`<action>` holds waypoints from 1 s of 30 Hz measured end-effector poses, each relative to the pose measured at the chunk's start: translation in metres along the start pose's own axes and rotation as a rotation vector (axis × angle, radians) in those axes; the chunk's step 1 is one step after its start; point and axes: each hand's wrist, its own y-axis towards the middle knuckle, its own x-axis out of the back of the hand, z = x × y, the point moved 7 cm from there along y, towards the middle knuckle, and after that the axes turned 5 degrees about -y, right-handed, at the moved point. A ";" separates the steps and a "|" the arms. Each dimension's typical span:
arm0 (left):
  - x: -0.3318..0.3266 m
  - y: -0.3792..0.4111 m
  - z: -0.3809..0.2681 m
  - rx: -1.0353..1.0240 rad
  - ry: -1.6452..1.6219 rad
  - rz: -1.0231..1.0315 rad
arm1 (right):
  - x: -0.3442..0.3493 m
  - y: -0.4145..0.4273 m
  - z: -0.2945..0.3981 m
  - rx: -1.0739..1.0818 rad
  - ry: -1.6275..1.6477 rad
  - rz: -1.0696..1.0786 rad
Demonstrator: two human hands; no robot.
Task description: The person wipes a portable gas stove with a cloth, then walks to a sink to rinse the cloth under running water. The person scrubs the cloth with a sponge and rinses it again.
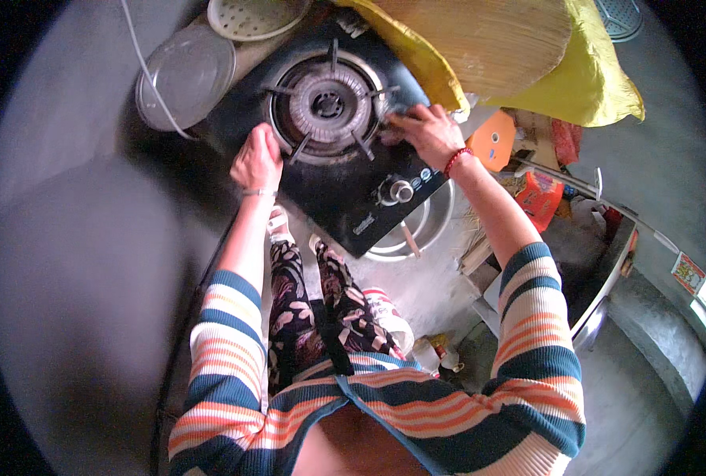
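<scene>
A single-burner gas stove (329,196) with a black top stands before me, its round burner (329,107) ringed by metal pan supports. At the burner's left lower edge is my left hand (259,159), its fingers curled in; whether anything is inside them is hidden. My right hand (427,134) reaches over the stove's right side, fingers stretched toward the burner's rim. A pale, blurred thing lies at those fingertips, and I cannot tell what it is or whether it is held. The metal control knob (401,191) sits below my right hand.
A glass lid (186,77) and a perforated bowl (257,18) lie at upper left. A yellow sack (602,89) and a round wooden board (501,47) are at upper right. Below the stove's corner stands a metal basin (445,229), with a white bucket (391,318) near my legs.
</scene>
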 end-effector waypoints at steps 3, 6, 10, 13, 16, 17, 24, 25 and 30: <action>0.003 0.003 -0.003 0.020 -0.088 0.030 | -0.006 -0.010 0.013 -0.051 -0.037 -0.057; 0.015 -0.008 0.012 0.200 -0.173 0.011 | -0.012 -0.028 0.042 0.076 -0.116 0.027; 0.019 -0.057 0.036 0.479 -0.342 -0.030 | -0.009 -0.038 0.074 0.214 -0.297 -0.033; 0.004 -0.089 0.044 0.531 -0.422 0.057 | -0.007 -0.042 0.108 0.335 -0.283 0.011; -0.012 -0.095 0.047 0.518 -0.455 0.092 | -0.017 -0.050 0.148 0.355 -0.218 -0.008; -0.018 -0.095 0.054 0.530 -0.516 0.120 | -0.015 -0.048 0.164 0.322 -0.188 -0.030; -0.035 -0.090 0.061 0.650 -0.913 0.154 | -0.004 -0.002 0.203 0.028 0.107 -0.048; -0.038 -0.093 0.067 0.671 -0.914 0.166 | -0.005 -0.009 0.196 0.035 0.117 -0.026; -0.044 -0.101 0.057 0.770 -0.977 0.221 | -0.023 -0.057 0.159 -0.027 0.036 0.092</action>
